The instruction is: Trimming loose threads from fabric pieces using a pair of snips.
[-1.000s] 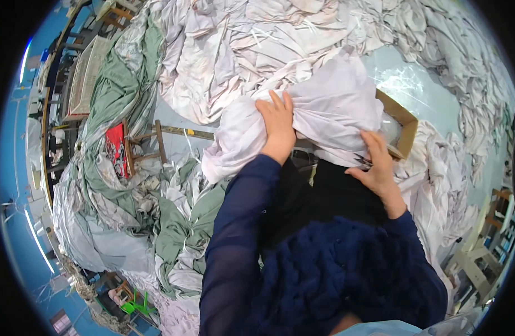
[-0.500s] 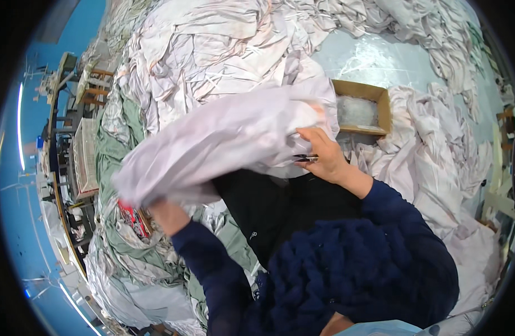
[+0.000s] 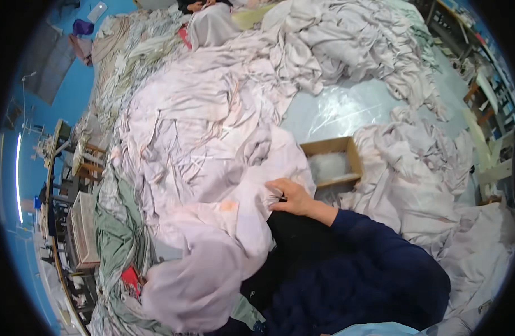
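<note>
Swung leftward, the pale lilac sheet (image 3: 212, 246) now drapes near-left.
Right hand (image 3: 288, 197) fingers pinch its edge; left hand hidden beneath cloth.

Cloth heaped all round the person, a box off to the right.

The right hand (image 3: 288, 197) rests on the draped cloth (image 3: 212, 224) in front of the person; the cardboard box (image 3: 331, 162) sits just right of it on the floor (image 3: 347, 106), cloth piles (image 3: 347, 39) behind, sewing tables (image 3: 67, 168) far left.

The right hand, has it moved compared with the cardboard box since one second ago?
Yes. The right hand now grips the pale cloth to the left of the cardboard box; earlier it lay just below the box.
</note>
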Demonstrator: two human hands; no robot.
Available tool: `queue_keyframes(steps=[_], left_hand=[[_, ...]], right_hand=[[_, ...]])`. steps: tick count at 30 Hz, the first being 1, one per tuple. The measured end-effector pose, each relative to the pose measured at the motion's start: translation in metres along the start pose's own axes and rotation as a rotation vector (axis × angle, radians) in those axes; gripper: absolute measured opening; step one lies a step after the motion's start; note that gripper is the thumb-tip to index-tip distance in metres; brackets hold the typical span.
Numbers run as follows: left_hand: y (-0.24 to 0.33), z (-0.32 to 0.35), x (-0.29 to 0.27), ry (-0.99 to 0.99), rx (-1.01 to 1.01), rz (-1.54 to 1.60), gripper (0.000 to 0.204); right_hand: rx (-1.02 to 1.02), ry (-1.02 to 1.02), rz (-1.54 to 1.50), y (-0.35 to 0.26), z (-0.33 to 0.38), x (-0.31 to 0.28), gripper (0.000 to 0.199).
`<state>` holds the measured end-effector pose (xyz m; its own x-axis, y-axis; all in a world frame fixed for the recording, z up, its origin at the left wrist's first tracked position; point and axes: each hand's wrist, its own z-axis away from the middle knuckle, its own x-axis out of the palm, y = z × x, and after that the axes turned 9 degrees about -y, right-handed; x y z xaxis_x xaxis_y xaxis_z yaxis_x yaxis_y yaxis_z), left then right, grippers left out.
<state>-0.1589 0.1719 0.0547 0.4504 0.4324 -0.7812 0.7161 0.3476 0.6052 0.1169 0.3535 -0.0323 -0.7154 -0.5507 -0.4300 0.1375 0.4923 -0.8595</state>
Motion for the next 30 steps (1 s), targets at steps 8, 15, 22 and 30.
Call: queue_keyframes(steps=[8,15,22,30], left_hand=[[-0.016,-0.002,0.045,-0.17,-0.098,-0.045,0.045],[-0.061,-0.047,0.065,-0.143,-0.043,-0.568,0.055],[-0.155,-0.092,0.066,-0.671,-0.133,-0.193,0.056],[-0.091,-0.116,0.114,-0.87,-0.095,-0.711,0.04]], right_hand=[[0.448,0.107,-0.177,0.111,-0.006,0.014,0.031],[1.156,0.149,-0.692,0.205,0.035,0.047,0.019],[1.078,0.338,-1.201,0.183,-0.043,0.069,0.024],[0.771,0.087,-0.323,0.061,-0.214,0.083,0.031]])
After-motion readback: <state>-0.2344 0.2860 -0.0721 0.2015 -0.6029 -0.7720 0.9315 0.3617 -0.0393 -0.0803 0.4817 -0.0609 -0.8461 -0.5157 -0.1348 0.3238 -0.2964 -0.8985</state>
